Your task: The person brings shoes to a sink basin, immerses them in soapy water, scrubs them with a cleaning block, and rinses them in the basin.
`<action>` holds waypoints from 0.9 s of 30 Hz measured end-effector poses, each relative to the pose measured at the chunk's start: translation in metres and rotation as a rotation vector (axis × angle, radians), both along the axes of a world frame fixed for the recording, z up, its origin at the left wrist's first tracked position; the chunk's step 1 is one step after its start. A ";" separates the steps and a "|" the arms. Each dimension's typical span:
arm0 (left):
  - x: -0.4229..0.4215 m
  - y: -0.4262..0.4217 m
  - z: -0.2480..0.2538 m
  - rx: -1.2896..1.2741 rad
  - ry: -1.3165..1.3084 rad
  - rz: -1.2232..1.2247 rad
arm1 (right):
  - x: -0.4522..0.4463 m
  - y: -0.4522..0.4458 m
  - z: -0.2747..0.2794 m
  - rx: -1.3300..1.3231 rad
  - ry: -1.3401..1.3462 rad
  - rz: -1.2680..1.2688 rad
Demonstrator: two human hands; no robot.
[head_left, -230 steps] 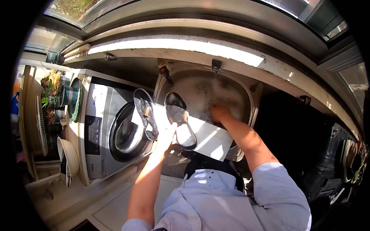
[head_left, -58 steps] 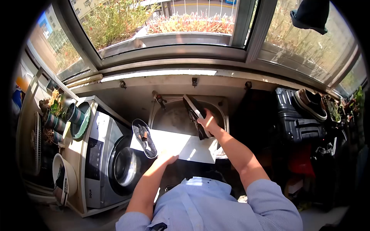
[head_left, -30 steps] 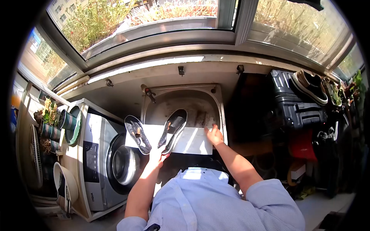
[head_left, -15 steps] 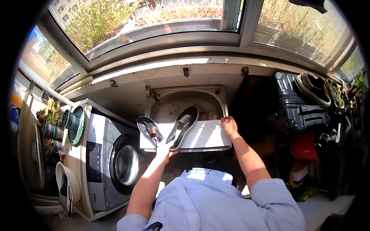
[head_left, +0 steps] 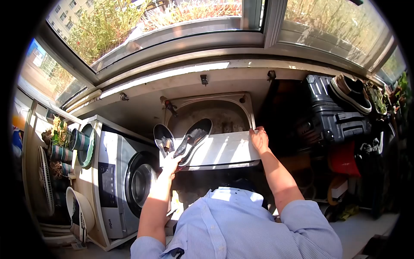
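Observation:
My left hand (head_left: 171,163) is closed on the heel ends of a pair of dark slip-on shoes with pale sole edges. The left shoe (head_left: 159,130) and the right shoe (head_left: 199,134) splay apart, toes toward the sink basin (head_left: 194,113). They lie over the left part of a sunlit white board (head_left: 230,149) at the basin's front. At the board's right corner, my right hand (head_left: 259,140) grips its edge, with some fingers hidden. A tap (head_left: 171,108) stands at the basin's back left.
To the left stands a front-loading washing machine (head_left: 116,185), with potted plants (head_left: 79,139) and a white basin (head_left: 86,207) beside it. A black suitcase (head_left: 345,127) with a shoe (head_left: 351,93) on top is at right. Windows (head_left: 181,34) run behind the sink.
My left hand and the two shoes have shifted left and slightly toward me. My right hand stays at the board's right corner. The camera view has moved slightly.

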State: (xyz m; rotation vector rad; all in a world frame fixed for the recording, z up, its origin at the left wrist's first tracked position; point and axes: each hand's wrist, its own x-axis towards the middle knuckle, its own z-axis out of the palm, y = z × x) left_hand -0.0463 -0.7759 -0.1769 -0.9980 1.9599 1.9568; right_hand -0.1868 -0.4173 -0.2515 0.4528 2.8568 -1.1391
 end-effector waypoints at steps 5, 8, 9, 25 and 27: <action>0.005 -0.009 -0.008 -0.115 -0.007 -0.008 | 0.005 -0.001 -0.001 0.182 0.031 0.016; 0.010 -0.015 -0.042 -0.530 0.091 -0.105 | 0.002 -0.001 -0.005 0.298 0.143 0.032; 0.008 -0.003 -0.027 -0.655 0.014 -0.209 | 0.001 -0.004 0.000 0.386 0.258 0.038; 0.014 0.079 -0.012 -0.957 -0.060 -0.369 | -0.125 -0.089 -0.167 0.141 -0.456 0.886; 0.017 0.088 -0.004 -0.977 0.040 -0.486 | -0.129 -0.100 -0.182 0.191 -0.555 0.950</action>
